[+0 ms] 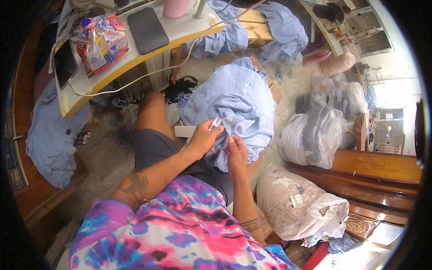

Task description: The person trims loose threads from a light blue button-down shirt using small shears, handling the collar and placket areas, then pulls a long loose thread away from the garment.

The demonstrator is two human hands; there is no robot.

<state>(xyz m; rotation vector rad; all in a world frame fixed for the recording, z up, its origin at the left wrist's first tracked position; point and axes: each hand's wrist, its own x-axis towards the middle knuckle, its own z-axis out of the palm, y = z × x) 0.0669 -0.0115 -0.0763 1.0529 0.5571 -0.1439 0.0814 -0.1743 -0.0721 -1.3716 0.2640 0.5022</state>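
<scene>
Left hand point(204, 138): gripping small silver metal snips point(216, 122). Right hand point(236, 151): pinching light-blue cloth garment point(229, 90). Far left: yellow-edged white tabletop point(186, 27).

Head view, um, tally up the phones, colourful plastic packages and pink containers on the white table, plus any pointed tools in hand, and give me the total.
Phones: 2
Colourful plastic package: 1
Pink container: 1
Small pointed tool, in the left hand: 1
Total: 5

Tie-dye shirt point(180, 229), dark shorts point(153, 152)
</scene>
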